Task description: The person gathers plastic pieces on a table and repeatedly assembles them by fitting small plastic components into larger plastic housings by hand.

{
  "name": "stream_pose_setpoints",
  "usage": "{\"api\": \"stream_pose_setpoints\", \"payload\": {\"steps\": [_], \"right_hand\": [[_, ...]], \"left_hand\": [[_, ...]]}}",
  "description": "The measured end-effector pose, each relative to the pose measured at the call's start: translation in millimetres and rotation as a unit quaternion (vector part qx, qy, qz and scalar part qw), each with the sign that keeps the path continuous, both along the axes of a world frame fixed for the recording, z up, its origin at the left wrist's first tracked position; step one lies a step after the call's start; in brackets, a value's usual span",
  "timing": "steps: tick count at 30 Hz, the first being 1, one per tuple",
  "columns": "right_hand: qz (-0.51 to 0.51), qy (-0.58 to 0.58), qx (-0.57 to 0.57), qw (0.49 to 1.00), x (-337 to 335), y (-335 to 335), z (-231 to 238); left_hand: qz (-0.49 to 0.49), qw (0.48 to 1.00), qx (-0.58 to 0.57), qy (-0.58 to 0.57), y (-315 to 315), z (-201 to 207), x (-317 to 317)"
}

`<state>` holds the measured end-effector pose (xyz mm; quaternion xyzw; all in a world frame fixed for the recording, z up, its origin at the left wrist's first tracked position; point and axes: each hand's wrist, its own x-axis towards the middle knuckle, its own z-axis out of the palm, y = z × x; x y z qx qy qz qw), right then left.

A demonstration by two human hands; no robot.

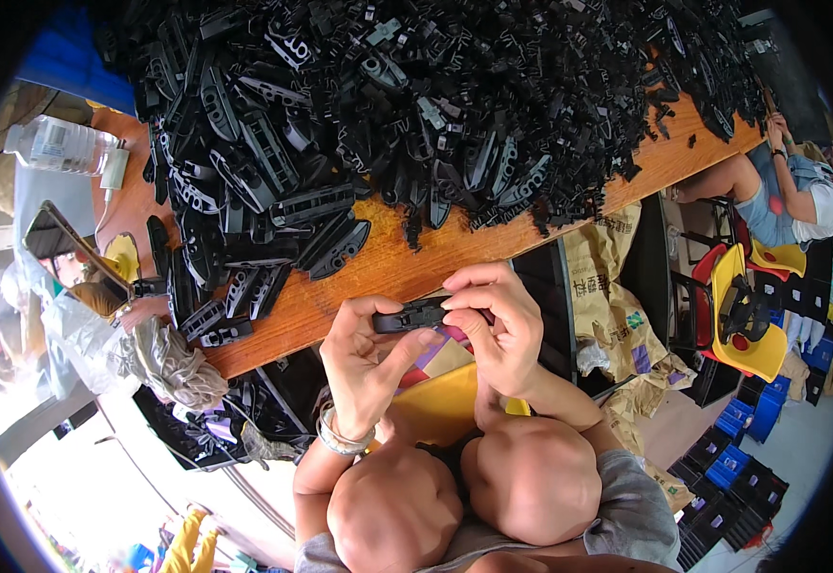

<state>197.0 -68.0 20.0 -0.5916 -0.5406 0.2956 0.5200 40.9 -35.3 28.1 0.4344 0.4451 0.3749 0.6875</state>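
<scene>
Between my two hands is a small black plastic part (pixel 411 316), long and narrow, held level just off the table's front edge. My left hand (pixel 364 358) pinches its left end between thumb and fingers. My right hand (pixel 495 325) grips the other end, with fingertips bent over it; they hide part of that end. A large heap of black plastic parts (pixel 330 143) covers the wooden table (pixel 388 248) beyond my hands. Longer, boat-shaped pieces lie on the heap's left, and small clip-like pieces lie toward the right.
A phone (pixel 77 258) leans at the table's left, near a clear plastic bottle (pixel 58 145) and a bundled grey cloth (pixel 173 363). Below the table stands a black crate of parts (pixel 216 420). Brown paper sacks (pixel 617 296), yellow chairs (pixel 746 315) and another person (pixel 793 191) are at right.
</scene>
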Motion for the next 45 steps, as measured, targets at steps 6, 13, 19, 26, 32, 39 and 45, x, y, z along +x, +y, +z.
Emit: {"api": "stream_pose_setpoints", "payload": {"steps": [6,13,19,26,32,39,45], "right_hand": [[0.011,0.065,0.004,0.998,2.3,-0.2,-3.0],[0.049,-0.016,0.008,0.999,9.7,3.8,0.9],[0.133,0.064,-0.151,0.977,24.0,-5.1,-0.8],[0.230,-0.052,-0.217,0.947,60.9,-9.3,1.8],[0.020,-0.185,-0.019,0.982,14.5,31.0,6.1],[-0.064,-0.320,0.108,0.939,-3.3,49.0,-24.0],[-0.099,-0.245,0.140,0.954,7.6,36.4,-30.0]], "left_hand": [[-0.026,0.999,-0.025,-0.007,1.8,5.1,1.2],[0.026,0.999,-0.006,0.019,-4.3,-1.7,3.1],[0.000,0.995,0.085,0.054,-8.1,-10.1,2.6],[-0.023,0.857,0.377,0.351,13.0,2.4,-9.3],[0.045,0.715,0.479,0.508,49.3,-10.9,-13.7],[0.116,0.827,0.430,0.343,32.5,-18.6,-10.8],[0.063,0.992,0.050,0.100,28.5,-3.0,-17.5]]}}
